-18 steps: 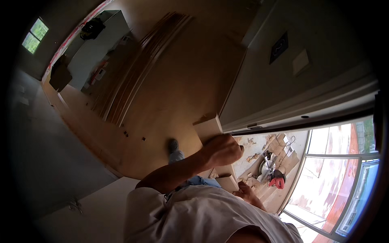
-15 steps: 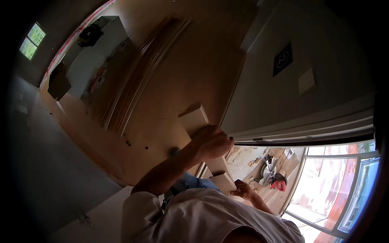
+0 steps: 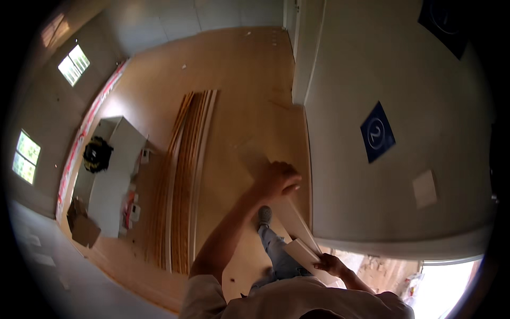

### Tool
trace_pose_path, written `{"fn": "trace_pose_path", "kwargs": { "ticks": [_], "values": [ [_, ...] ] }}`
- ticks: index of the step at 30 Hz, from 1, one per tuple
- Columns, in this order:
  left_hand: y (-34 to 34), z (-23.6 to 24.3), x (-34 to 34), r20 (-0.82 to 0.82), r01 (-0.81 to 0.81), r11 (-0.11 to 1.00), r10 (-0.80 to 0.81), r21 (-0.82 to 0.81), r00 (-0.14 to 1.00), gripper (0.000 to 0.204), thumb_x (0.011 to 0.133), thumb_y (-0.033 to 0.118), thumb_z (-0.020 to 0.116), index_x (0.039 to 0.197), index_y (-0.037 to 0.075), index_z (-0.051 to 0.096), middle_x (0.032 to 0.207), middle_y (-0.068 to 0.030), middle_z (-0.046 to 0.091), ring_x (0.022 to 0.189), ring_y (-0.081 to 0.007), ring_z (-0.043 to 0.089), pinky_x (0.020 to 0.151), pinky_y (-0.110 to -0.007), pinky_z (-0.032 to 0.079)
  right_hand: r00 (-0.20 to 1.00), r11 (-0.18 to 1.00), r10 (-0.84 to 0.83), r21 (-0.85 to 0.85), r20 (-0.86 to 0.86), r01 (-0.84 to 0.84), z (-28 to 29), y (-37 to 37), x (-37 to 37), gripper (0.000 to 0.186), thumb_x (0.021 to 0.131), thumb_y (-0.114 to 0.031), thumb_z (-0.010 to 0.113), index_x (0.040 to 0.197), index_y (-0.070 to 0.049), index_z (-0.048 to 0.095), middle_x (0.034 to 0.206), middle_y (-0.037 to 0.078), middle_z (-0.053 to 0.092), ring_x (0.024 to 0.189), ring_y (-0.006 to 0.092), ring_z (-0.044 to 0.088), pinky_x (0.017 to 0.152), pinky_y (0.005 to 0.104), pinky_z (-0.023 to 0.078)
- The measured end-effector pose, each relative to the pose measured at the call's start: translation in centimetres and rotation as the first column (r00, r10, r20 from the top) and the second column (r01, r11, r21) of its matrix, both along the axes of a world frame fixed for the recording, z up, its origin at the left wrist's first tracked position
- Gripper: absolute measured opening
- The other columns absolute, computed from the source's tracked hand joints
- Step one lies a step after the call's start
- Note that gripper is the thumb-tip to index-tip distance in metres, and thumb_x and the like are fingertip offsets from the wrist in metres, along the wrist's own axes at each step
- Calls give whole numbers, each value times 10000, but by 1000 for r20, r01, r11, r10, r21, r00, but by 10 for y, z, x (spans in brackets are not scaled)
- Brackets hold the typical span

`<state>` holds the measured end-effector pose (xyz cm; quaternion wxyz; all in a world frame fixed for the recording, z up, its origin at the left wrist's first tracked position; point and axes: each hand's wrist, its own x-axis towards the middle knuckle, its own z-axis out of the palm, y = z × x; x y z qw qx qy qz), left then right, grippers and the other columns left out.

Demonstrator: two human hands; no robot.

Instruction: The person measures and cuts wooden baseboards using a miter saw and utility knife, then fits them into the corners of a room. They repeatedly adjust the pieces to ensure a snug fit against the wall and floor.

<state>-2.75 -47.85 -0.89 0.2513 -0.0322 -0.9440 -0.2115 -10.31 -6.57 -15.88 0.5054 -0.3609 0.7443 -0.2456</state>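
Two pale, flat trim boards slant across the front of my body. My left hand (image 3: 279, 179), raised at the far end, is closed round the longer trim board (image 3: 296, 220). Beyond that hand the board's tip is smeared by motion. Close to my right side, my right hand (image 3: 329, 264) grips the boards near my waist, with its fingers at their edge. The shorter-looking trim board (image 3: 307, 254) lies alongside the longer one, and its squared end shows. My shirt hides the near ends of both boards.
Long wood strips (image 3: 183, 181) lie in a pile on the floor to the left. Past them stands a pale cabinet-like box (image 3: 114, 170) with a black bag (image 3: 98, 154). A wall with a blue sign (image 3: 377, 132) runs close on my right, above a bright doorway (image 3: 443, 290).
The view has turned and moved into the room, away from the doorway, where a saw showed clearly before. Both hands keep hold of the boards, which have moved along with me.
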Motion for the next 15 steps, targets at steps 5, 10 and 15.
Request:
{"fn": "trace_pose_path", "kwargs": {
  "ticks": [5, 10, 15],
  "values": [
    [-61, -94, 11, 103, -165, 772, 129, 614, 986, 151, 861, 138, 647, 978, 42, 644, 980, -118, 666, 920, -305, 636, 843, -405, 497, 936, 969, 110, -173, -335, -176, -101, -109, -61, 629, 851, -659, 584, 1126, -103, 691, 927, 148, 662, 875, 231, 627, 766, 363, 476],
    [-144, -226, 112, 646, -169, 972, 24, 163, 763, 252, 939, 245, 541, 1004, 39, 672, 976, -154, 678, 938, -323, 653, 825, -402, 530, 962, 950, -269, -150, 55, 275, -44, -286, -117, 533, 813, -528, 734, 890, -3, 680, 732, 91, 631, 695, 163, 571, 649, 346, 464],
    [-215, -324, 250, 904, -439, 885, 49, 158, 424, 260, 887, 244, 535, 782, 46, 667, 759, -184, 653, 725, -294, 665, 699, -426, 530, 953, 956, -288, -91, -90, 281, 11, -453, -192, 565, 764, -527, 776, 858, 20, 668, 717, 103, 621, 681, 176, 570, 616, 355, 453]
  ]
}}
